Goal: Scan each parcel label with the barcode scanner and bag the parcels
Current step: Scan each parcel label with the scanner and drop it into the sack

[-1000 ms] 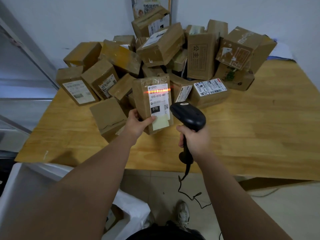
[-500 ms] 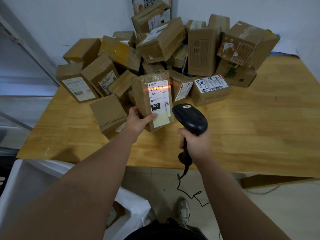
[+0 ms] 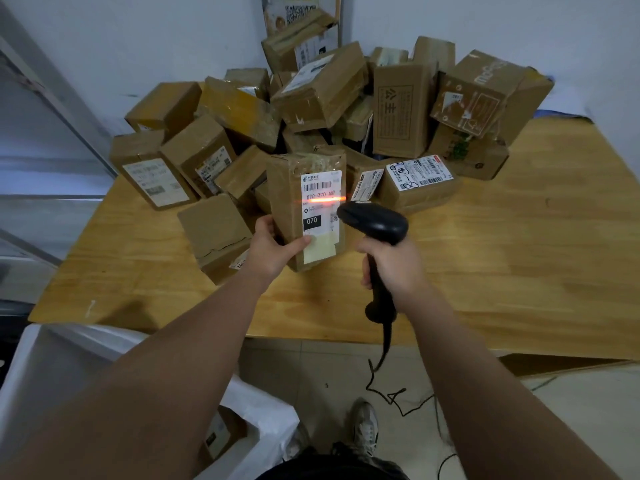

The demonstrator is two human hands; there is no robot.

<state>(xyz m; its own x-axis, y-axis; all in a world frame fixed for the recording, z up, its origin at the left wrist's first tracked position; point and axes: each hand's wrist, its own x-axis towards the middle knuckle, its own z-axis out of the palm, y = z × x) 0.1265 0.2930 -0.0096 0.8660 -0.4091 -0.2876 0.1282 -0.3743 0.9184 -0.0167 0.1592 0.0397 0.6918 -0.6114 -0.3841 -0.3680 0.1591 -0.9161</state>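
Observation:
My left hand [image 3: 272, 249] grips a small brown parcel [image 3: 287, 202] by its lower left corner and holds it upright above the table, its white label [image 3: 320, 206] facing me. My right hand [image 3: 393, 266] grips the handle of a black barcode scanner [image 3: 375, 225], whose head sits just right of the parcel. An orange scan line [image 3: 323, 200] crosses the label below the barcode, over the printed number row. A white bag [image 3: 256, 407] stands open at the lower left on the floor, with a brown parcel [image 3: 221, 436] inside.
A heap of several cardboard parcels [image 3: 322, 95] fills the back of the wooden table [image 3: 519, 265], against the white wall. The scanner's black cable [image 3: 384, 386] trails onto the tiled floor. My shoe [image 3: 363, 427] shows below the table's front edge.
The scan line has slid down the label from the barcode to the number row. The scanner head has come closer to the parcel's right edge.

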